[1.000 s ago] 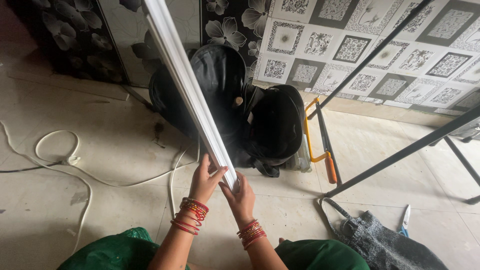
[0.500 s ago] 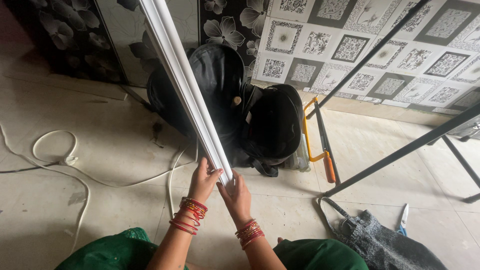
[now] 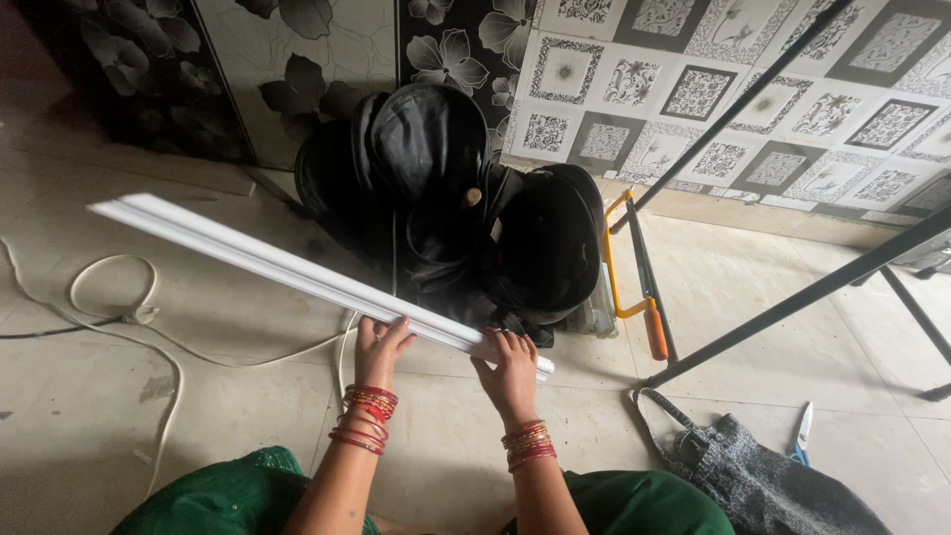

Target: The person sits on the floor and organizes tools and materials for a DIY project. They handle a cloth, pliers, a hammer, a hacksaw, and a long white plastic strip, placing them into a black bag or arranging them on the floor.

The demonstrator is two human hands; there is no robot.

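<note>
A: What lies at the far left?

B: A white cable [image 3: 109, 297] loops over the pale tiled floor [image 3: 119, 416], with a thinner dark wire running beside it. Behind it stand dark wall panels [image 3: 297, 79] printed with large flowers.

A: And the long white piece?

B: That is a white plastic channel strip [image 3: 297, 272], blurred in the picture. It is held off the floor and runs from upper left, above the cable loop, down to the right, ending just past the right hand.

A: How are the hands set on it?

B: The left hand [image 3: 378, 347] is curled on the strip from below, fingers hooked over its near edge, red bangles on the wrist. The right hand [image 3: 510, 372] closes around the strip close to its right end, fingers wrapped over the top, also wearing bangles. Both hands grasp the strip.

A: What is behind it?

B: A black backpack [image 3: 446, 198] slumps on the floor against the wall, just behind the strip.

A: Further right?

B: A hacksaw [image 3: 639, 297] with a yellow frame and orange handle lies by the backpack. Black metal legs [image 3: 792, 297] slant across the patterned wall tiles. At lower right a grey fabric bag [image 3: 763, 485] lies on the floor, with a small blue-handled tool [image 3: 802, 431] beside it.
</note>
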